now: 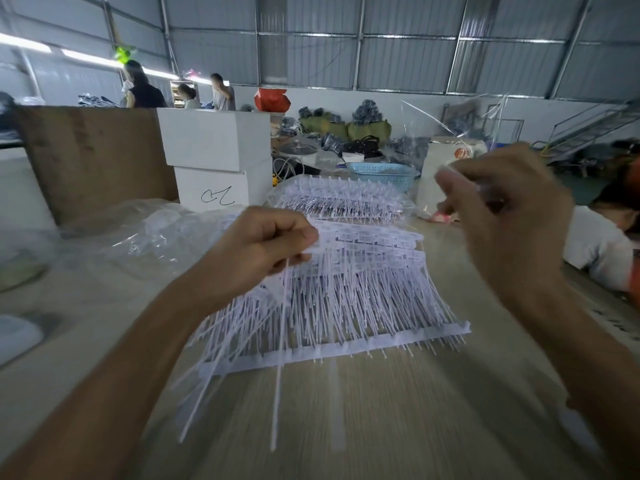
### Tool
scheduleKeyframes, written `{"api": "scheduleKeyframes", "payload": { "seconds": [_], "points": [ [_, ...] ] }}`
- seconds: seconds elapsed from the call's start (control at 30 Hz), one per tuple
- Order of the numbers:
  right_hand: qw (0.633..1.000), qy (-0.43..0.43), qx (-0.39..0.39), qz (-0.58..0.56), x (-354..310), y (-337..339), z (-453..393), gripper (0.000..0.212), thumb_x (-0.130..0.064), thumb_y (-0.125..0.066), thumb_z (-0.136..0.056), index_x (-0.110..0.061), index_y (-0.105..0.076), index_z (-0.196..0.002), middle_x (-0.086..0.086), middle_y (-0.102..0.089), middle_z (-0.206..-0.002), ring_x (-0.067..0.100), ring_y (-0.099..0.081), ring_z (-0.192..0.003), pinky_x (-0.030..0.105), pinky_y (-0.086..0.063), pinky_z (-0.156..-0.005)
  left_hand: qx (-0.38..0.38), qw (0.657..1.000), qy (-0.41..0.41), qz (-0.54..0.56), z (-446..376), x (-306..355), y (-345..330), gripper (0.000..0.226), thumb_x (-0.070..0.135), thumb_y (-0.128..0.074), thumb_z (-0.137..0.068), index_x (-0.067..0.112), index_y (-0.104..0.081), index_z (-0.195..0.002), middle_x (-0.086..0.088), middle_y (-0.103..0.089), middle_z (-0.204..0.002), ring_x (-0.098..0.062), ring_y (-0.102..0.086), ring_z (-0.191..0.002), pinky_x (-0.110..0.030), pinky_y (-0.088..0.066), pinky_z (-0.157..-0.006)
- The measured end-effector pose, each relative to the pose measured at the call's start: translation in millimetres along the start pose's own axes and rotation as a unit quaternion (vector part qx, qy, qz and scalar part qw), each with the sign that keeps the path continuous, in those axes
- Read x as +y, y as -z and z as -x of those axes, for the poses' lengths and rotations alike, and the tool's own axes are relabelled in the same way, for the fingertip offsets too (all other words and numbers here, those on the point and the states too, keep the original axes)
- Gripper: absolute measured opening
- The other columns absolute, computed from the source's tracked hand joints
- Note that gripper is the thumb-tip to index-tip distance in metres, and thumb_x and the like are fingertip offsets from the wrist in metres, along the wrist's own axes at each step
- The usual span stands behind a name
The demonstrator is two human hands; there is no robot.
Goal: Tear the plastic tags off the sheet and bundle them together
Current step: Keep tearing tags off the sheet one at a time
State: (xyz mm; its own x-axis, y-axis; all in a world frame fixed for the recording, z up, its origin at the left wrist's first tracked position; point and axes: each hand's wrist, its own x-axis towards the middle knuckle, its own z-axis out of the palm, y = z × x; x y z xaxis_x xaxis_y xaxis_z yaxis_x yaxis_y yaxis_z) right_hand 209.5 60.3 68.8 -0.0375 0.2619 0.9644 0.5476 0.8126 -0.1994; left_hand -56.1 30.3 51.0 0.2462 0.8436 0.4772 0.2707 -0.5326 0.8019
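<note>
Forearms reach in from the bottom corners over a pale wood-grain bench (398, 427). At centre, the left hand (263, 247) is curled into a loose fist and pinches the top left edge of a sheet (353, 299) of white plastic tags, lifting that edge off the bench. From the hand the sheet slopes down and toward the camera, its thin stems fanning to a white strip that rests on the bench. 1 long loose stem (278, 386) hangs from the same hand past that strip. Up and to the right, well apart from the sheet, the right hand (509, 216) is raised with its fingers curled; a blurred pale thing shows at its fingertips, but whether it grips a tag I cannot tell.

1 sheet is in hand. A stack (339, 199) of more sheets lies just behind it; their number cannot be made out. Crumpled clear bags (138, 233) lie at the left. 2 white boxes (216, 157) stand one on the other behind these, the lower marked with a black scribble, and a brown board (93, 157) leans beside them. 1 blue basket (384, 173) sits behind the stack.

A person in white (599, 251) leans on the bench at the right edge. 3 people (180, 88) stand far back at the left. Grey metal panels and beams form the wall and roof, with strip lights at the upper left and a metal stair (588, 129) at the right.
</note>
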Motion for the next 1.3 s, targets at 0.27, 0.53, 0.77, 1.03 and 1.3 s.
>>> {"api": "scheduleKeyframes", "payload": {
  "seconds": [0.27, 0.53, 0.77, 1.03, 1.3],
  "points": [
    [0.894, -0.265, -0.24, -0.269, -13, -30, 11, 0.02, -0.039, -0.063, -0.095, -0.028, -0.077, -0.104, -0.005, -0.047, -0.067, 0.012, -0.035, -0.056, 0.022, -0.038, -0.052, 0.004, 0.97, -0.117, -0.211, -10, 9, -20, 0.028, 0.03, -0.044, -0.105, 0.012, -0.065, -0.111, -0.002, -0.061, -0.085, -0.02, -0.058, -0.078, -0.038, -0.049, -0.07],
    [0.904, -0.245, -0.275, -0.219, -17, -40, -12, 0.041, -0.034, -0.055, -0.103, 0.004, -0.066, -0.095, 0.002, -0.042, -0.061, 0.013, -0.035, -0.052, 0.02, -0.034, -0.05, 0.059, 0.969, -0.14, -0.194, -44, 2, -19, 0.015, 0.028, -0.072, -0.092, 0.021, -0.069, -0.105, 0.005, -0.071, -0.085, -0.013, -0.065, -0.077, -0.033, -0.051, -0.068],
    [0.911, -0.238, -0.29, -0.172, 2, -36, -8, 0.026, -0.023, -0.06, -0.101, -0.003, -0.062, -0.084, -0.01, -0.049, -0.061, 0.0, -0.041, -0.047, 0.019, -0.034, -0.048, 0.03, 0.991, -0.078, -0.101, -36, -26, -23, 0.008, 0.022, -0.061, -0.1, 0.028, -0.063, -0.105, 0.003, -0.075, -0.079, -0.023, -0.07, -0.076, -0.038, -0.058, -0.072],
    [0.853, -0.174, -0.488, -0.069, 17, -31, -27, 0.017, -0.038, -0.067, -0.096, -0.028, -0.072, -0.083, -0.006, -0.072, -0.074, 0.002, -0.061, -0.063, 0.019, -0.047, -0.064, 0.027, 0.959, -0.129, -0.249, -45, -27, -29, 0.009, 0.023, -0.063, -0.098, 0.022, -0.072, -0.096, 0.005, -0.072, -0.081, -0.014, -0.067, -0.075, -0.037, -0.055, -0.071],
    [0.902, 0.003, -0.432, 0.023, 24, -35, -3, 0.019, -0.025, -0.067, -0.097, -0.02, -0.07, -0.079, -0.011, -0.057, -0.061, 0.002, -0.05, -0.055, 0.017, -0.037, -0.056, -0.023, 0.979, -0.059, -0.192, -44, -48, -44, 0.023, 0.022, -0.048, -0.106, 0.027, -0.052, -0.083, 0.009, -0.058, -0.061, 0.002, -0.051, -0.047, -0.02, -0.044, -0.054]
  ]
}}
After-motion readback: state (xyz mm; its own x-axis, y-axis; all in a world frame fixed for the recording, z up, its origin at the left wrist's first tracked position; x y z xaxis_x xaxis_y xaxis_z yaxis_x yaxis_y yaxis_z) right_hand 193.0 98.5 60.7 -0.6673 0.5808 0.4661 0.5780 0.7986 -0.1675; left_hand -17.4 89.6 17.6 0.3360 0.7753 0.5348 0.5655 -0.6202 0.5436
